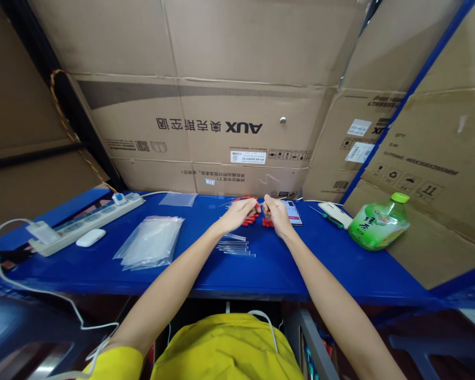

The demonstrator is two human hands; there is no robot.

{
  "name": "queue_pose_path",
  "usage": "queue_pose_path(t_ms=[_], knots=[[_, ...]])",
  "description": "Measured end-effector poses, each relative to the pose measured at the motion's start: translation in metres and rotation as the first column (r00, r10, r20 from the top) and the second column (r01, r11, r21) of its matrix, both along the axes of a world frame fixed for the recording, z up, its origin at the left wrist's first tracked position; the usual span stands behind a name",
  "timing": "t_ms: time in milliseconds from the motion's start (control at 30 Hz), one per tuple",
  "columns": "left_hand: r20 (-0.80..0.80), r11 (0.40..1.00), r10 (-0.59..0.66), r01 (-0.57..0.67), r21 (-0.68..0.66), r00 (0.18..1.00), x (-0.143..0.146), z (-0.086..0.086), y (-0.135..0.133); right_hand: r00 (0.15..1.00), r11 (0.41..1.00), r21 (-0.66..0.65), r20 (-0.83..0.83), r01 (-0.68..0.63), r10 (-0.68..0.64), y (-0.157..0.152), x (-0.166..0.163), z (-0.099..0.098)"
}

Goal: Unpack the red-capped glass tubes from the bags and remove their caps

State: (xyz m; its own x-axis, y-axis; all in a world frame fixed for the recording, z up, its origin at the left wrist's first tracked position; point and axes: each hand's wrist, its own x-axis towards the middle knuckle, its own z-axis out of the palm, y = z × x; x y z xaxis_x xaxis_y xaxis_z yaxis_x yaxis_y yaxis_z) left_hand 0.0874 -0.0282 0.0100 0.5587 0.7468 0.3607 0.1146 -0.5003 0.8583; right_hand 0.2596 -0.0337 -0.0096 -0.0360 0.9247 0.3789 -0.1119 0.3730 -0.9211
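Note:
My left hand (240,214) and my right hand (276,215) are close together above the back middle of the table, both with fingers closed in a pinch. A thin pale sliver shows between the fingertips; what it is cannot be made out. Around and below the hands lie several small red pieces (248,220), partly covered by my fingers. Nearer to me, below my left hand, several thin clear rods or tubes (237,246) are spread in a loose row. Behind my right hand is a flat phone-like item (294,214) with a lit or printed face, partly hidden.
On the blue table (269,274), clear plastic bags (150,241) lie left, near a power strip (91,221) and a white earbud case (91,237). At right are a green bottle (378,224), a screwdriver (332,220) and a white phone (335,212). Cardboard (221,53) walls the back.

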Motion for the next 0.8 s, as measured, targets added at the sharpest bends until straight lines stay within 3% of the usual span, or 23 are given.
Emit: queue_pose_path(t_ms=[200, 433, 667, 800], knots=[[-0.060, 0.960, 0.177, -0.159, 0.229, 0.982, -0.004, 0.000, 0.003, 0.945, 0.955, 0.204, 0.203, 0.216, -0.257, -0.001, -0.001, -0.002], [-0.244, 0.921, 0.238, -0.139, 0.363, 0.940, -0.004, -0.009, 0.006, 0.892, 0.931, 0.288, 0.323, 0.226, -0.316, -0.001, -0.002, -0.008], [-0.155, 0.969, 0.073, -0.033, 0.246, 0.985, 0.001, -0.007, 0.006, 0.851, 0.904, 0.365, 0.381, 0.221, -0.362, -0.005, -0.007, -0.008], [-0.105, 0.972, 0.048, -0.022, 0.236, 0.993, 0.004, -0.006, 0.005, 0.859, 0.906, 0.355, 0.365, 0.229, -0.360, -0.008, -0.010, -0.006]])
